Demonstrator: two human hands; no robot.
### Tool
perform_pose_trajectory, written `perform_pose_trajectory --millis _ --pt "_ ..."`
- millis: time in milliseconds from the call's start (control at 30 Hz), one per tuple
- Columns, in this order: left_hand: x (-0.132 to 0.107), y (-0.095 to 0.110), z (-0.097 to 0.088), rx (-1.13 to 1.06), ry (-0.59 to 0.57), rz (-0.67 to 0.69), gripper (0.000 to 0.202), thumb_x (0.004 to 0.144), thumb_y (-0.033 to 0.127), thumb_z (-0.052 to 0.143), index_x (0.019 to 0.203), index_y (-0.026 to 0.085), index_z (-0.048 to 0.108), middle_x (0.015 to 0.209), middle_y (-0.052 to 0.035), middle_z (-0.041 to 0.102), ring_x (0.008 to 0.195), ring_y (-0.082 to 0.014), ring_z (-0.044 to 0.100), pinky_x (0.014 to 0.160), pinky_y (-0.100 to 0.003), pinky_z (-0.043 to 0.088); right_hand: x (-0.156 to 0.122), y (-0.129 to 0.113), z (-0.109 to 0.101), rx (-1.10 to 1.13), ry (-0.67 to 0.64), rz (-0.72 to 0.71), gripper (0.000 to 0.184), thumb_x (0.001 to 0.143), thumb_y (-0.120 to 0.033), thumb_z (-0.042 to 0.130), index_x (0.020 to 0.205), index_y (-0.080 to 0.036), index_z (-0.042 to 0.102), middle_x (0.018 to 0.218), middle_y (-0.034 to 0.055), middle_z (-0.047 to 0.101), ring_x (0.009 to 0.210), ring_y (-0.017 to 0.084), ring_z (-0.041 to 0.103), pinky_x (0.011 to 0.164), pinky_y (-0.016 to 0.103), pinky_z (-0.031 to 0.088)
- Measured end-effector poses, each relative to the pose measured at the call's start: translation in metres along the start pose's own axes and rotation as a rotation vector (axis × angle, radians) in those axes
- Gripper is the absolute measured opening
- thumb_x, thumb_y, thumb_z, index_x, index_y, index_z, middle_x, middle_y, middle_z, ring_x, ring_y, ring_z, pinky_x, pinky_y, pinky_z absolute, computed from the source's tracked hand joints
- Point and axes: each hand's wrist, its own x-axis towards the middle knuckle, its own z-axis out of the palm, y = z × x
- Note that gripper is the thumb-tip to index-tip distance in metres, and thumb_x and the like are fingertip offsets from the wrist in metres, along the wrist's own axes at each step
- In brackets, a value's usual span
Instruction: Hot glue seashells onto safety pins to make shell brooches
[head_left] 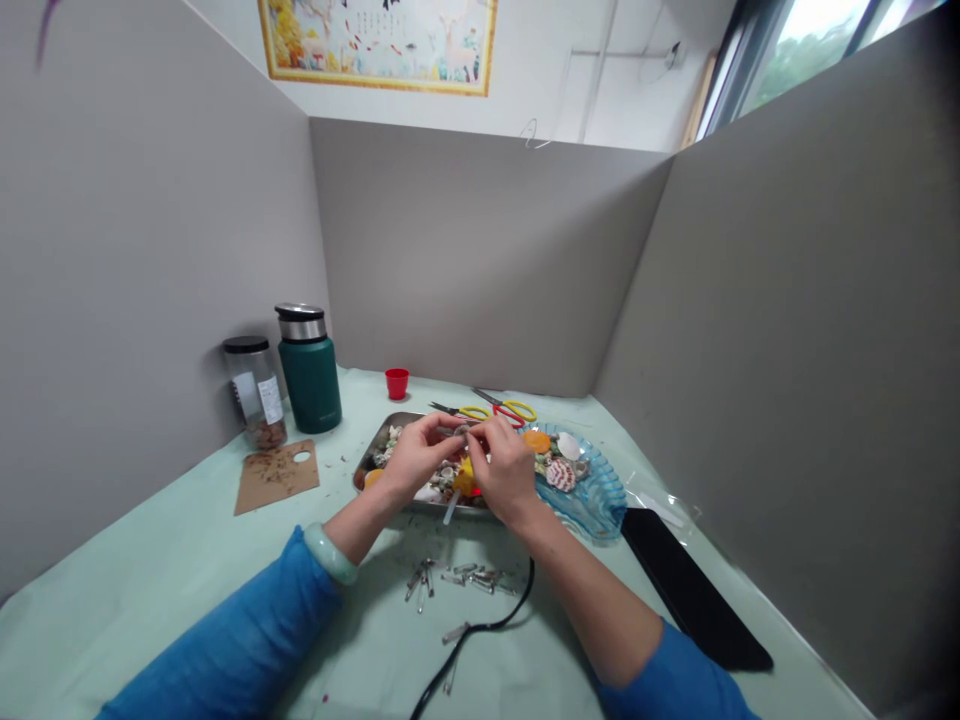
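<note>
My left hand [416, 452] and my right hand [508, 470] meet above a metal tray [424, 507] of shells. Fingertips of both pinch one small greyish piece [461, 430], too small and covered to name. Under my right hand is a yellow tool [465, 478] that looks like a glue gun, a whitish stick [451, 507] coming out toward me; neither hand visibly grips it. Several safety pins [480, 577] lie loose on the table nearer to me. To the right, a blue scalloped plate [602, 500] bears more shells, among them a striped scallop shell [561, 474].
Scissors with yellow handles [474, 412] and another pair [517, 411] lie behind the tray, near a red cup [397, 383]. At left are a green flask [310, 375], a jar [257, 395] and brown card [277, 478]. A black cord [487, 628] and black slab [690, 590] lie nearer.
</note>
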Motion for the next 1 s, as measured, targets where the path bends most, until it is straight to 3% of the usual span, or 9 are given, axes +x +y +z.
perform_pose_trajectory --millis 167,333,400,567,767,1000 --pt "-0.0001 -0.0013 -0.0003 0.070 -0.003 0.059 0.026 0.070 0.026 0.070 0.092 0.014 0.062 0.088 -0.0056 0.067 0.073 -0.0154 0.062 0.066 -0.027 0.052 -0.0003 -0.0007 -0.0011 0.001 0.028 -0.040 0.012 0.087 -0.017 0.049 0.080 -0.019 0.058 0.079 0.0066 0.061 0.076 0.019 0.056 0.071 0.031 0.042" --pt "-0.0004 -0.0009 -0.0019 0.209 0.005 0.272 0.020 0.075 0.024 0.066 0.093 0.016 0.063 0.091 -0.0056 0.065 0.083 -0.0166 0.061 0.074 -0.028 0.050 -0.0016 0.0027 0.0005 0.028 0.076 -0.072 0.013 0.089 -0.020 0.048 0.086 -0.019 0.060 0.085 0.0081 0.063 0.083 0.021 0.057 0.076 0.034 0.043" --pt "-0.0003 -0.0004 -0.0018 0.179 0.000 0.298 0.020 0.075 0.024 0.066 0.093 0.016 0.062 0.093 -0.0057 0.065 0.083 -0.0163 0.061 0.074 -0.027 0.050 -0.0017 0.0033 0.0009 0.047 0.091 -0.083 0.011 0.089 -0.021 0.049 0.090 -0.019 0.060 0.088 0.0080 0.063 0.084 0.021 0.057 0.076 0.034 0.044" --pt "0.0001 0.0001 -0.0018 -0.066 0.016 0.145 0.022 0.078 0.029 0.066 0.095 0.017 0.059 0.085 -0.0023 0.064 0.072 -0.0128 0.062 0.064 -0.024 0.051 -0.0017 0.0024 0.0009 0.102 0.117 -0.075 0.014 0.089 -0.022 0.049 0.101 -0.018 0.056 0.093 0.0077 0.063 0.085 0.020 0.058 0.076 0.034 0.045" --pt "0.0012 -0.0013 -0.0041 -0.293 -0.027 -0.021 0.026 0.073 0.029 0.071 0.095 0.016 0.065 0.089 -0.0021 0.065 0.071 -0.0103 0.061 0.062 -0.021 0.050 -0.0025 0.0015 0.0019 0.125 0.099 -0.022 0.018 0.087 -0.030 0.055 0.100 -0.018 0.055 0.090 0.0063 0.061 0.067 0.016 0.055 0.070 0.032 0.046" --pt "0.0013 -0.0045 -0.0042 -0.328 -0.033 -0.069 0.027 0.070 0.028 0.074 0.092 0.015 0.066 0.088 -0.0037 0.065 0.071 -0.0108 0.060 0.061 -0.021 0.049 -0.0046 0.0003 0.0044 0.100 0.011 -0.020 0.025 0.085 -0.034 0.057 0.104 -0.018 0.056 0.098 0.0082 0.064 0.085 0.020 0.059 0.073 0.032 0.045"
